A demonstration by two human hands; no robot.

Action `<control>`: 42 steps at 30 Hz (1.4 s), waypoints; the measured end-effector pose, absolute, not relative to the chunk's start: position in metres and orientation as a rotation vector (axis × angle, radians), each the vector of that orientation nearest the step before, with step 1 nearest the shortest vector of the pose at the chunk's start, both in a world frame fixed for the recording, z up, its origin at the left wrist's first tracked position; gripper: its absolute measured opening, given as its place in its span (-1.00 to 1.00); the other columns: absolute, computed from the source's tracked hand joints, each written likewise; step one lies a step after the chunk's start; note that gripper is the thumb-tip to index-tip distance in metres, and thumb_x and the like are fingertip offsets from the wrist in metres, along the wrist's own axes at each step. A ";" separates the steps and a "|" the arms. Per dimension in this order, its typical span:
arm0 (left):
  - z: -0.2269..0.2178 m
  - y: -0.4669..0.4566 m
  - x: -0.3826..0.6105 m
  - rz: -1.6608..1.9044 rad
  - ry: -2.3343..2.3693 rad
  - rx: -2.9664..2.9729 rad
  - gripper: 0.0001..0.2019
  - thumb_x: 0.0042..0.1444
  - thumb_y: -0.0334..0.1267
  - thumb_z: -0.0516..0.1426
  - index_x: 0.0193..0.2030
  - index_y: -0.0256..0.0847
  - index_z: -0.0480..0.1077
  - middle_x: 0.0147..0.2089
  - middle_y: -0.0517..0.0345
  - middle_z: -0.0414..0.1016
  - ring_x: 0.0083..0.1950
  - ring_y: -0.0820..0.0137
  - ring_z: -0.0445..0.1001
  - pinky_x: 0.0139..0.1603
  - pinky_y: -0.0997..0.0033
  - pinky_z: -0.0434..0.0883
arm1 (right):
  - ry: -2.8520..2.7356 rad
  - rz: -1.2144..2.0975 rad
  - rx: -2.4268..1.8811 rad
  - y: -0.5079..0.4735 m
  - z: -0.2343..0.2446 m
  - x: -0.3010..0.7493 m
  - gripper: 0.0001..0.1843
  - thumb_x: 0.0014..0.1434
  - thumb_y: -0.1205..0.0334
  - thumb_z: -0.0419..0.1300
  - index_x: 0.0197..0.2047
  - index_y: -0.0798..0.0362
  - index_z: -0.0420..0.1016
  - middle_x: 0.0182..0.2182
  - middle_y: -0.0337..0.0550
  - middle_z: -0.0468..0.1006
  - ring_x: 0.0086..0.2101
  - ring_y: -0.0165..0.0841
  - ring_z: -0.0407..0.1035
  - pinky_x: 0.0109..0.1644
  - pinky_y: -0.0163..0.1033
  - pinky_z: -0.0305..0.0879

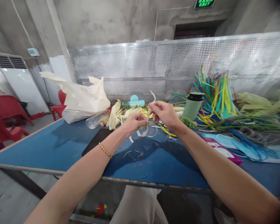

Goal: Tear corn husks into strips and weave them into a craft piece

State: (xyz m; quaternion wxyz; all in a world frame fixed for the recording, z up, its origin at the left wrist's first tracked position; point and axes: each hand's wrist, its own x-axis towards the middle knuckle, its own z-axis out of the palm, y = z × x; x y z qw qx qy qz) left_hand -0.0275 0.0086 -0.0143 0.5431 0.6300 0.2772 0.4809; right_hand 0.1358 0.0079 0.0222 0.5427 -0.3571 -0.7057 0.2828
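Above the middle of the blue table (49, 146), my left hand (134, 122) is closed around the lower end of a pale cream strip (150, 109). My right hand (163, 113) pinches the same strip higher up, and its thin top end curls up above my fingers. Loose loops of the strip hang down under my left hand. Both hands sit close together, almost touching. Small pale scraps (133, 154) lie scattered on the table below them.
A cream plastic bag (81, 98) and a clear bottle (95, 119) lie at the back left. Pale strips (118, 115), a green flask (192, 105), a bundle of coloured strips (216, 93) and green and blue cords (247, 124) crowd the right. A black tablet (96, 141) lies near my left forearm. Red chairs (4, 118) stand left.
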 end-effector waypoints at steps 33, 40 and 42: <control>-0.015 0.014 -0.031 1.203 0.730 1.507 -0.70 -0.05 -0.12 0.26 -0.49 -0.28 0.29 -0.56 0.24 0.26 -0.55 0.57 0.17 -0.51 0.49 0.08 | -1.820 0.751 -0.953 0.013 0.011 0.133 -0.61 0.01 -0.07 0.28 -0.36 0.15 0.51 -0.60 -0.24 0.42 -0.63 -0.52 0.21 -0.62 -0.40 0.12; -0.017 0.017 -0.032 1.339 0.874 1.644 -0.73 -0.03 -0.16 0.25 -0.51 -0.27 0.28 -0.57 0.30 0.18 -0.54 0.58 0.09 -0.51 0.50 0.03 | -1.822 0.739 -0.901 0.017 0.007 0.133 -0.67 -0.06 0.04 0.33 -0.42 0.17 0.51 -0.66 -0.25 0.41 -0.62 -0.50 0.23 -0.57 -0.38 0.10; -0.017 0.017 -0.032 1.341 0.880 1.680 -0.75 0.00 -0.17 0.22 -0.50 -0.27 0.29 -0.56 0.28 0.20 -0.51 0.56 0.12 -0.49 0.49 0.06 | -1.839 0.705 -0.933 0.015 0.008 0.132 -0.71 -0.03 0.06 0.31 -0.46 0.16 0.48 -0.67 -0.25 0.41 -0.63 -0.50 0.24 -0.56 -0.38 0.10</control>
